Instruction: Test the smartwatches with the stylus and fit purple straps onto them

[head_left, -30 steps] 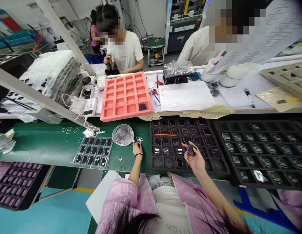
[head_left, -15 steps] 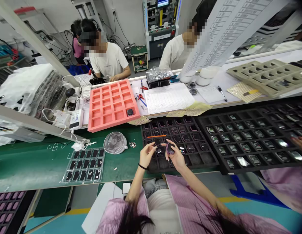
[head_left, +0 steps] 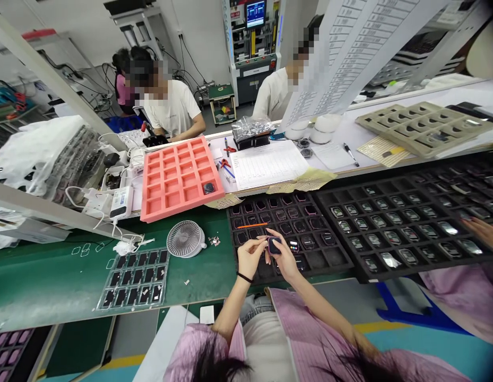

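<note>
Both hands have closed in on each other over the black foam tray (head_left: 342, 273), and the head view has swung a little, so the whole bench sits differently in the frame. At lower centre, the right hand (head_left: 285, 261) pinches a small dark watch case (head_left: 274, 245) between its fingers (head_left: 281, 250), firmly enough to hold it up clear of the pockets. The left hand (head_left: 250, 258), with a black wristband (head_left: 244, 277), is half open, its fingertips (head_left: 265, 243) curled in right beside the case; whether they touch it is hard to tell. A bright-screened watch (head_left: 293, 245) lies in a pocket just beyond the hands, and an orange strip (head_left: 252, 225) rests on the tray's upper left.

Left of the hands, a small white fan (head_left: 184, 239) stands on the green mat (head_left: 71, 278), near a clear tray of dark pieces (head_left: 132, 278). Above, a salmon foam tray (head_left: 180, 178) holds one dark unit (head_left: 208, 188). At right edge, a co-worker's hand (head_left: 483, 232) reaches over a tray of watches (head_left: 405, 228).

Risk: held only by fingertips, the case could slip if the grip shifts, dropping onto the bright-screened watch and scratching it.
</note>
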Demonstrator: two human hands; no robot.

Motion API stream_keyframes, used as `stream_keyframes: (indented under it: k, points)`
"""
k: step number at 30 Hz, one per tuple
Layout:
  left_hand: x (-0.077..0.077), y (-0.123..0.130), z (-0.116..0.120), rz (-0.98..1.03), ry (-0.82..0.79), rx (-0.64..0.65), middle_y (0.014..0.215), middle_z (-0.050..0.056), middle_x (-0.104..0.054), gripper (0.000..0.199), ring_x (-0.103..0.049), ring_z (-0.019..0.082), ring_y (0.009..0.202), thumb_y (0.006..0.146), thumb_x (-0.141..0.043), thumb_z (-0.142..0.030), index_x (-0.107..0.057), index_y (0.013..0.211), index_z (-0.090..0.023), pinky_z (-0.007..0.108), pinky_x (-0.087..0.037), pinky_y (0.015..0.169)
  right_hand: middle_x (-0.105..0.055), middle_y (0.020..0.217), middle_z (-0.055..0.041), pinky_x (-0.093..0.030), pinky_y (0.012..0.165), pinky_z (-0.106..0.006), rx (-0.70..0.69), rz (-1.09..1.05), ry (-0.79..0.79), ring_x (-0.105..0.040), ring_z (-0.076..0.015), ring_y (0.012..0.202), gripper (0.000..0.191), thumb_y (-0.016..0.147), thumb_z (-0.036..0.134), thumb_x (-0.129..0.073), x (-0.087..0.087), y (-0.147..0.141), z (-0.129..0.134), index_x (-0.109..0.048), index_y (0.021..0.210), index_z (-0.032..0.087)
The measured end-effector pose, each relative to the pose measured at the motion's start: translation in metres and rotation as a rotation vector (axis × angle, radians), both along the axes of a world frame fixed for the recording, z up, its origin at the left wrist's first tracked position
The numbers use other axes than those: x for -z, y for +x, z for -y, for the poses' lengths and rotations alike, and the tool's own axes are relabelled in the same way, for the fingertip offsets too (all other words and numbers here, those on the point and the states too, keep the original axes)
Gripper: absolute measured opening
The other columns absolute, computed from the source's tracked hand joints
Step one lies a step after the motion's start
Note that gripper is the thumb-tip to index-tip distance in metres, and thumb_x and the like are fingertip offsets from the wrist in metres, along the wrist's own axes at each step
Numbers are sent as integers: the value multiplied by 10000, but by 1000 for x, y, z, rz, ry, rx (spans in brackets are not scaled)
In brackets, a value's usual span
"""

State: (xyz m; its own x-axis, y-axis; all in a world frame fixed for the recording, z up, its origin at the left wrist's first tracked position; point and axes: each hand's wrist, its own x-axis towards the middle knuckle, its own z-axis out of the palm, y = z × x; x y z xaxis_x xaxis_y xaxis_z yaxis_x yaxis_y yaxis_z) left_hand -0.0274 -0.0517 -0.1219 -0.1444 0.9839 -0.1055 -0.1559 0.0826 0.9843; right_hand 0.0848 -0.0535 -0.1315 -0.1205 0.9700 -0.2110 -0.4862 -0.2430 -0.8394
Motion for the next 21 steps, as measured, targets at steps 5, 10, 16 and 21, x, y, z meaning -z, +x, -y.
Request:
stream_keyframes:
  k: [5,10,16,21]
  points:
    - [13,19,8,146,-18,-147,649,9,-644,336,-468,55,398,690,-734,-454,-741,832,-150,195,-401,376,-665,1138,-55,-477,492,-260,80,109,29,-627,-153,655,394,866,463,-520,2,-8,5,-490,1216,283]
    - [22,28,13,90,-29,-285,778,42,-655,405,-513,66,495,733,-680,-522,-725,868,-143,185,-413,426,-657,1158,-71,-518,809,-358,165,233,133,-622,-206,986,418,878,493,-501,3,-19,8,-491,1226,262]
    - [22,30,22,-91,78,-127,1211,95,-596,420,-548,197,1166,912,-450,-486,-676,1123,-202,317,-448,996,-659,1143,-67,-495,869,-355,216,272,160,-607,-191,1023,439,897,481,-472,-8,-19,5,-465,1274,259]
    - [36,26,23,-75,73,63,1362,83,-519,425,-462,196,1285,967,-328,-372,-546,1294,-210,385,-382,1084,-661,1142,-70,-472,914,-349,183,281,158,-598,-188,1054,450,901,459,-469,-7,-14,2,-466,1297,243]
